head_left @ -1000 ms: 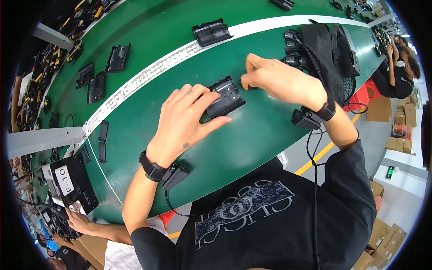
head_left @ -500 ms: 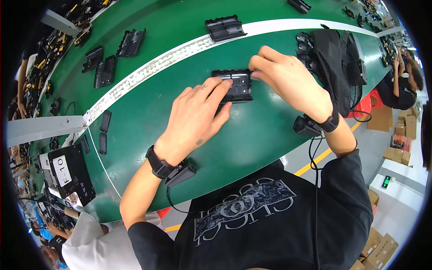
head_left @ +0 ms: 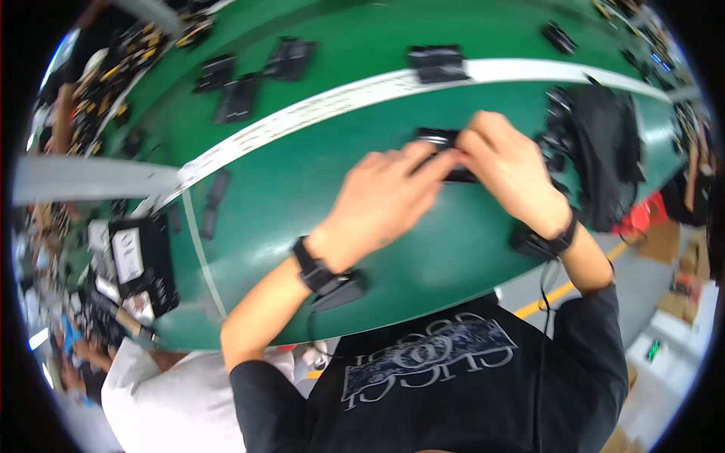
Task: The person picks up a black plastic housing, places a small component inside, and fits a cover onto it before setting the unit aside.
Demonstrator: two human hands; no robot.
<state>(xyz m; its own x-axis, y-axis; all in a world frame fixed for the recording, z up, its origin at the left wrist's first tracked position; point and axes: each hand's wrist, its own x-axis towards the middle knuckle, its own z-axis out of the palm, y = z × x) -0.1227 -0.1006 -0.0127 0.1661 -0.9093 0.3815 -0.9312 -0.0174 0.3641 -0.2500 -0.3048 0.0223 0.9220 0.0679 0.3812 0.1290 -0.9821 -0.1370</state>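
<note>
A black plastic housing (head_left: 436, 135) lies on the green table, mostly covered by my fingers. My left hand (head_left: 385, 192) reaches over its left side, with fingers bent onto it. At the housing's right end, the fingers of my right hand (head_left: 510, 166) are pinched together, meeting the left fingertips. Whatever sits in that pinch is hidden and smeared by motion. Each wrist wears a black strap with a small device.
Beyond the white strip lie more black housings (head_left: 438, 63). A black mesh bag (head_left: 600, 151) and small black parts sit at the right. Toward the left are slim black pieces (head_left: 215, 204), a black box with a white label (head_left: 143, 260) and a grey post (head_left: 98, 178). A white-clad person sits at my left.
The view has swung, so the table appears shifted rightward and is blurred. My left fingers have come across the housing to meet the right fingertips, covering more of it.
</note>
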